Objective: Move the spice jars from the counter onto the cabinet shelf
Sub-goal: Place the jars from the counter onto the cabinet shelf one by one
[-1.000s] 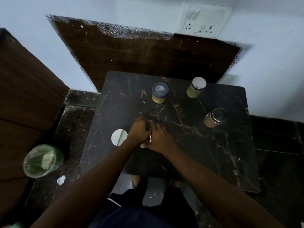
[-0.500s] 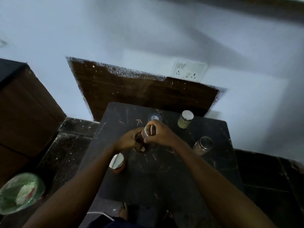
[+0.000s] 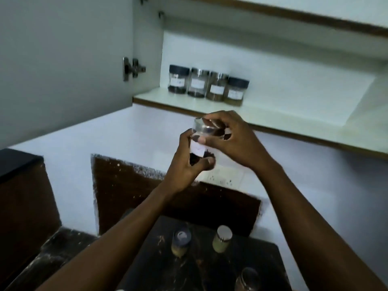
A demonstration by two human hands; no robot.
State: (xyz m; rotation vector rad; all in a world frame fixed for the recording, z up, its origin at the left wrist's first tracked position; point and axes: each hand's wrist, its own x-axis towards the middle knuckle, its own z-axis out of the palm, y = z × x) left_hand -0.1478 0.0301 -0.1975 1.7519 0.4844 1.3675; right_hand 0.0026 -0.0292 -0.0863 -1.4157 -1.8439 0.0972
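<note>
A glass spice jar (image 3: 199, 148) with dark contents, a white label and a silver lid hangs in the air in front of the cabinet shelf (image 3: 273, 117). My left hand (image 3: 186, 166) grips its body from below. My right hand (image 3: 233, 139) is closed over its lid. Several labelled jars (image 3: 207, 86) stand in a row at the shelf's left end. On the dark counter (image 3: 268, 267) below remain a blue-lidded jar (image 3: 181, 241), a white-lidded jar (image 3: 223, 238) and a steel-lidded jar (image 3: 248, 279).
The open cabinet door (image 3: 69, 59) with its hinge (image 3: 131, 68) stands to the left of the shelf. An upper shelf edge (image 3: 294, 15) runs above. A wall socket (image 3: 226, 179) sits behind my hands. A dark wooden unit (image 3: 23, 196) is at the left.
Both hands lifted the jar from the counter up to shelf height. The view tilted upward, so the open cabinet and its jars came into sight.
</note>
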